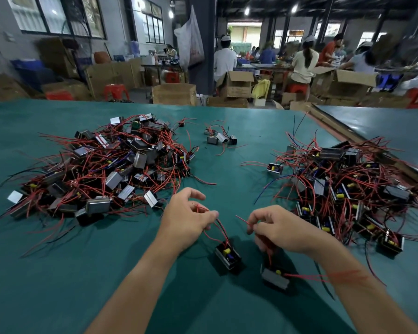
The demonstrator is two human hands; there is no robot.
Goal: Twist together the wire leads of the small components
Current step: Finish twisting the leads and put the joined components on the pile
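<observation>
Hands work at a green cloth-covered table (58,273): the left hand (186,216) pinches the thin red and black leads (218,225) of a small black boxy component (228,256) lying at lower centre, while the right hand (282,231), fingers curled, pinches a red lead (242,219) above a second component (274,278). One tangled heap (101,165) of metal-faced blocks and red wire fills frame left, another heap (343,184) frame right.

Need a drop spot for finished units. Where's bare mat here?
Bare mat: near-left, between left pile and left forearm; also the centre lane between left pile and right pile. Crowded: both piles; left hand and right hand pinch leads over two components.
</observation>
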